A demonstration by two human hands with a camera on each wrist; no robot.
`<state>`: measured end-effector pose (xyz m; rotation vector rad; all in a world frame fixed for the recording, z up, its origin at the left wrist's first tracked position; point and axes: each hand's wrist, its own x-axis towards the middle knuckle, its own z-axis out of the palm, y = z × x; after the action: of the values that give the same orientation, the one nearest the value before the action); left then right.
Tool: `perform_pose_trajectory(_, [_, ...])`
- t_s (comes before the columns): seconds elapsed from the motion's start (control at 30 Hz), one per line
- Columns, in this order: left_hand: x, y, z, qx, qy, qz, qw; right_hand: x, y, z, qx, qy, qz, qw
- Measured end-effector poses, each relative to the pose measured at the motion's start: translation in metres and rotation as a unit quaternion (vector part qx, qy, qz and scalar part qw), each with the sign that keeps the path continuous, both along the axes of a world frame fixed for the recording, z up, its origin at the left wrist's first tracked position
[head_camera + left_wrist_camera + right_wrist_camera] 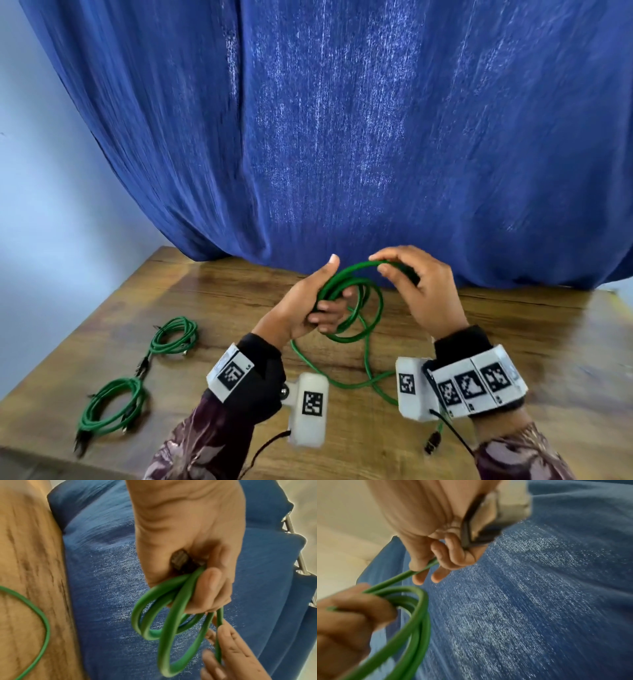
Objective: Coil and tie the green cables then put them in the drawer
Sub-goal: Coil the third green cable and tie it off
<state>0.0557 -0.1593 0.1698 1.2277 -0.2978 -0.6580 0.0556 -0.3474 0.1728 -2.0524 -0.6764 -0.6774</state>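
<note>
My left hand [320, 303] grips several loops of a green cable [356, 308] above the wooden table [513, 342]. In the left wrist view the left hand [197, 574] has its fingers curled round the loops [164, 622], with a dark plug [180, 561] inside the palm. My right hand [411, 284] pinches a strand of the same cable at the top of the coil; in the right wrist view the right hand [433, 561] holds that strand [412, 573]. The cable's loose tail [366, 377] trails over the table to a dark plug [432, 442].
Two coiled green cables lie on the table at the left, one nearer the back [173, 337] and one nearer the front [109, 409]. A blue curtain [342, 137] hangs behind the table. The table's left edge is close to the coils. No drawer is in view.
</note>
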Motion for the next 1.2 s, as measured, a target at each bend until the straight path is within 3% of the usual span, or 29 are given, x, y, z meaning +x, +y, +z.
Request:
perform_pose_trajectory(0.2, [0.004, -0.002, 0.000, -0.095, 0.005, 0.002, 0.995, -0.001, 0.006, -0.016, 0.048, 0.088, 0.006, 0.995])
perform_pose_trajectory(0.33, [0.004, -0.004, 0.002, -0.108, 0.008, 0.027, 0.994, -0.010, 0.011, -0.013, 0.146, 0.179, 0.103, 0.967])
perform_pose_trajectory(0.43, [0.002, -0.007, 0.004, -0.099, -0.013, 0.039, 0.994, -0.006, 0.010, -0.016, 0.078, 0.158, 0.089, 0.980])
perform_pose_trajectory(0.57, [0.004, -0.013, -0.005, 0.009, -0.120, 0.113, 0.986, 0.002, 0.009, -0.020, -0.003, 0.116, -0.014, 0.993])
perform_pose_trajectory(0.7, [0.009, -0.007, -0.005, 0.167, -0.218, 0.140, 0.952, 0.003, 0.005, -0.021, -0.111, 0.098, -0.078, 0.986])
perform_pose_trajectory(0.9, [0.011, -0.015, 0.000, 0.373, -0.384, 0.078, 0.841, 0.000, 0.008, -0.013, -0.218, 0.098, -0.071, 0.968])
perform_pose_trajectory(1.07, [0.010, -0.021, 0.003, 0.406, -0.385, 0.073, 0.826, -0.003, 0.006, -0.014, -0.144, 0.139, -0.053, 0.978])
perform_pose_trajectory(1.2, [0.010, -0.023, -0.011, 0.412, -0.385, 0.165, 0.809, -0.001, -0.001, -0.013, -0.013, 0.173, -0.071, 0.982])
